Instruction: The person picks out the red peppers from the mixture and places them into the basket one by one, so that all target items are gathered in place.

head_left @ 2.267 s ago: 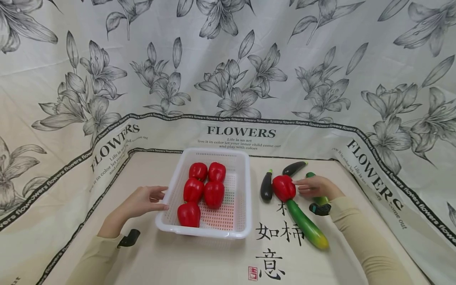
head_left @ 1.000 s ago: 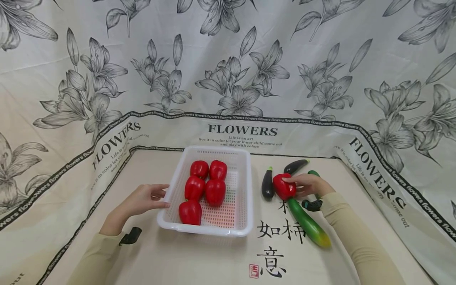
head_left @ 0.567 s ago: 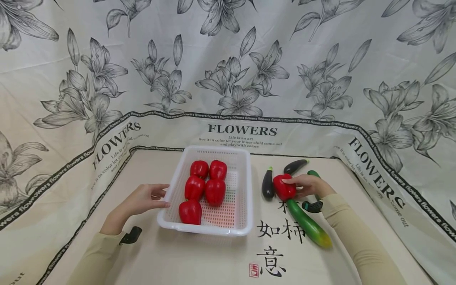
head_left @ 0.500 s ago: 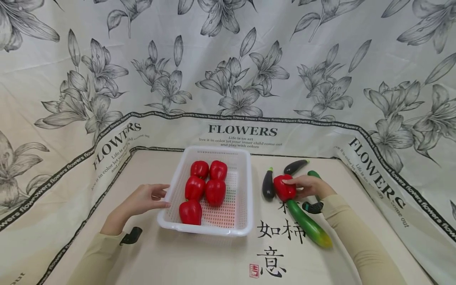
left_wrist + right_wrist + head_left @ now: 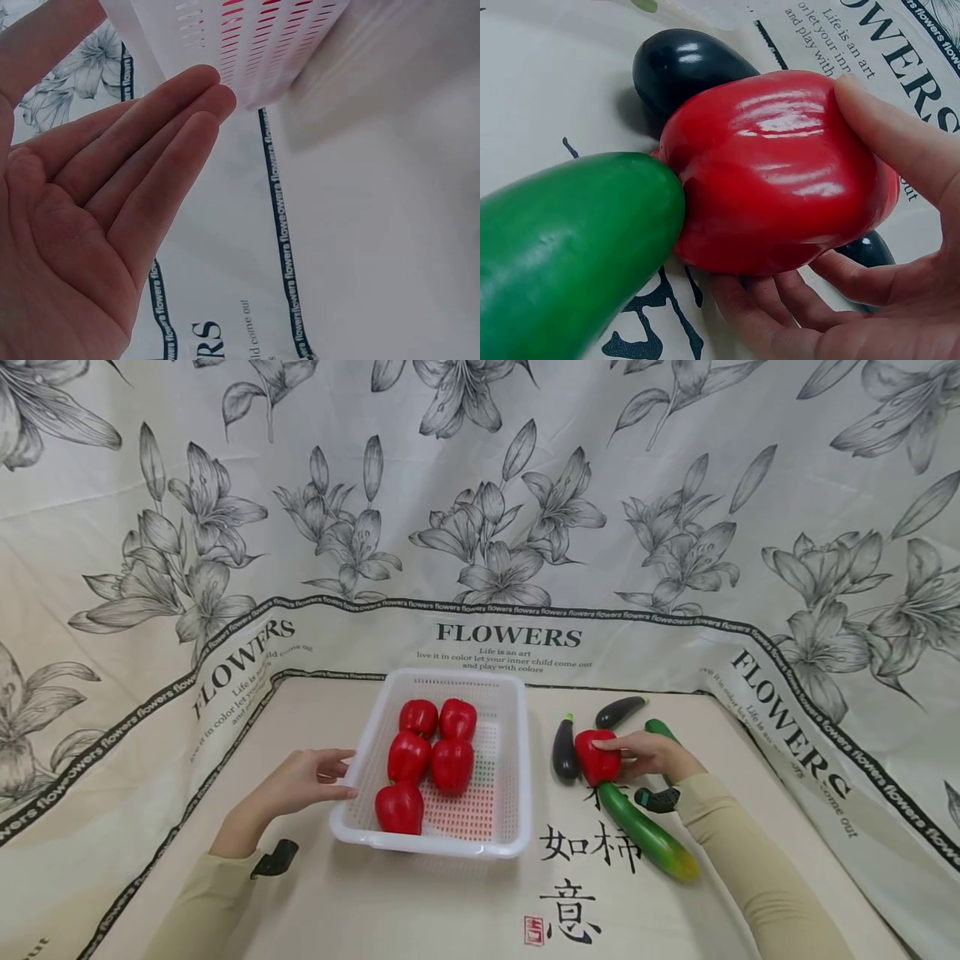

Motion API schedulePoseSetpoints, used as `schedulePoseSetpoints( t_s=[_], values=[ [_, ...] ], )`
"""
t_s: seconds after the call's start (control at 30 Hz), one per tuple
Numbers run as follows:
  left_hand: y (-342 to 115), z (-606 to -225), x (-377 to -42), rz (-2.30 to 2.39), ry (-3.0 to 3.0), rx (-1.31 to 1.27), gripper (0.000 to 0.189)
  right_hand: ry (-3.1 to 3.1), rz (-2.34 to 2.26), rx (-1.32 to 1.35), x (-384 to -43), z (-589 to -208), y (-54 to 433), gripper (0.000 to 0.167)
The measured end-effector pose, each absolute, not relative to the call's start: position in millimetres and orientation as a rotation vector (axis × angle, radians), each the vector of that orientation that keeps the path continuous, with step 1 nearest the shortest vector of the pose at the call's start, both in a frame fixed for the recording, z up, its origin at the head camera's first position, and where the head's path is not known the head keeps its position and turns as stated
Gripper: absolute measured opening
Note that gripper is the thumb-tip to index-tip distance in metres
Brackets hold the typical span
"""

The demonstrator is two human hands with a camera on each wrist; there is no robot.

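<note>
My right hand (image 5: 651,753) grips a red bell pepper (image 5: 597,757) to the right of the basket. In the right wrist view the thumb lies on one side of the pepper (image 5: 780,172) and the fingers curl under the other. A long green zucchini (image 5: 648,835) with a yellow end touches the pepper. My left hand (image 5: 303,781) is at the left side of the white basket (image 5: 521,760), fingers fairly straight; in the left wrist view the fingertips (image 5: 206,82) are at its slotted wall, and contact is hard to tell. Several red bell peppers (image 5: 452,767) lie inside the basket.
One dark eggplant (image 5: 565,750) stands close left of the held pepper, another eggplant (image 5: 621,712) behind it. A second green zucchini (image 5: 660,731) is partly hidden behind my right hand. Flower-printed cloth (image 5: 487,527) rises around the table's back and sides.
My right hand has moved left from beside the pepper and taken hold of it. The zucchini's near-pepper end has shifted slightly left. My left hand and the basket stay in place.
</note>
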State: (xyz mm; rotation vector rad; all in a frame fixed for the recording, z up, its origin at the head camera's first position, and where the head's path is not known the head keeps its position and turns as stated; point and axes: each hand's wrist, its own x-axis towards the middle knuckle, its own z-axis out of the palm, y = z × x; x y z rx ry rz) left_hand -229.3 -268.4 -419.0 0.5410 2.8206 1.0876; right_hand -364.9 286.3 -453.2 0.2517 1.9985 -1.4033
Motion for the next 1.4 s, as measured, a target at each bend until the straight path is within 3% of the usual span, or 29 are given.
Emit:
schedulePoseSetpoints(
  t_s=[0.63,1.4],
  values=[
    [-268,-417,-229,1.115,2.802,0.550,0.068,1.995,-1.477,0.270,-359,-449,293,0.091],
    [-269,-416,-231,1.092,2.801,0.545,0.070,2.080,-1.466,0.234,-345,-416,294,0.087]
  ],
)
